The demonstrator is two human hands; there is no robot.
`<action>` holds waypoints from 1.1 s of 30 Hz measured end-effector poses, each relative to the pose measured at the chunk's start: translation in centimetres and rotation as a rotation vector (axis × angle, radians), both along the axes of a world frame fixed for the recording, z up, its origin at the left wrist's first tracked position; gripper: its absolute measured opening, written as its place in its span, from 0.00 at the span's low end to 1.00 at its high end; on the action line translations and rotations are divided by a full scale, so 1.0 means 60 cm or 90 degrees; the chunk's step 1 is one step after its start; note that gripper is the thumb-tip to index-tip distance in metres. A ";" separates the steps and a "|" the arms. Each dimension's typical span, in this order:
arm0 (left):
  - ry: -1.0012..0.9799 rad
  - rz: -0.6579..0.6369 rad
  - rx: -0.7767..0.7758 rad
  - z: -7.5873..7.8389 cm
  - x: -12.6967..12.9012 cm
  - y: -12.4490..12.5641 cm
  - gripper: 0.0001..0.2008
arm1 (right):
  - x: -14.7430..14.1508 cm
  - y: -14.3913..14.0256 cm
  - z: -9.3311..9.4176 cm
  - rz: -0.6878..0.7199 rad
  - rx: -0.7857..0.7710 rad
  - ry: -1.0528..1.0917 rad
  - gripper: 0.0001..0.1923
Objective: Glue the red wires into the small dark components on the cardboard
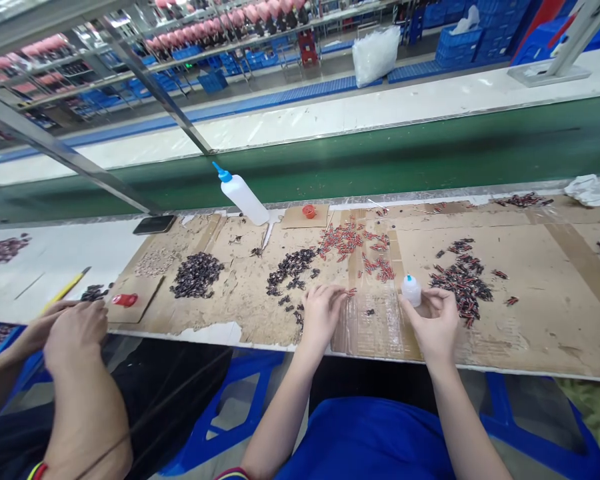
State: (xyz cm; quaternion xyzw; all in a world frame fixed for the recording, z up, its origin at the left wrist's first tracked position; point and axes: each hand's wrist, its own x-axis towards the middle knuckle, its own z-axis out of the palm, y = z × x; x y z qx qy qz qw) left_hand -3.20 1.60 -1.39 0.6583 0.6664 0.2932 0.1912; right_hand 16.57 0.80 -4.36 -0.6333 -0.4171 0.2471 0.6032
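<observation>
My left hand [323, 310] is closed in a pinch on a small red part [351, 292], held low over the cardboard [380, 333]. In my right hand [437, 323] is a small white dropper bottle [411, 291] with a blue tip, upright, thumb and fingers around it. Between the hands lies a single small dark part [369, 312]. Beyond my left hand are a pile of red parts [343, 240] and a pile of black parts [293, 263]. Beside my right hand spreads a pile of red-and-black pieces [463, 283].
A large white bottle [245, 199] with a blue nozzle leans near the green barrier [330, 167]. A red cap [309, 211] sits on a cardboard piece behind the piles. At the left, a co-worker's hands [77, 333] are near a yellow cutter [65, 291] and another black pile [196, 275].
</observation>
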 end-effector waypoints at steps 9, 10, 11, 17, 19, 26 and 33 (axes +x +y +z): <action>0.057 -0.054 -0.035 -0.010 0.015 0.014 0.09 | -0.001 -0.019 0.006 -0.060 0.103 -0.135 0.37; 0.054 -0.061 -0.042 -0.009 0.014 0.014 0.09 | -0.001 -0.029 0.008 -0.097 0.133 -0.174 0.36; 0.046 -0.067 -0.047 -0.008 0.013 0.013 0.09 | -0.003 -0.041 0.011 -0.132 0.157 -0.206 0.34; -0.212 -0.139 0.012 0.012 0.029 -0.013 0.05 | -0.041 -0.080 0.023 0.114 0.015 -0.031 0.13; -0.300 -0.168 0.029 0.018 0.042 -0.026 0.05 | -0.052 -0.076 0.029 0.163 -0.043 0.097 0.16; -0.294 -0.220 0.014 0.008 0.049 -0.038 0.10 | -0.047 -0.062 0.032 0.202 -0.111 0.203 0.19; 0.011 -0.130 0.017 -0.017 0.042 -0.032 0.08 | -0.044 -0.068 0.016 0.192 -0.135 0.182 0.22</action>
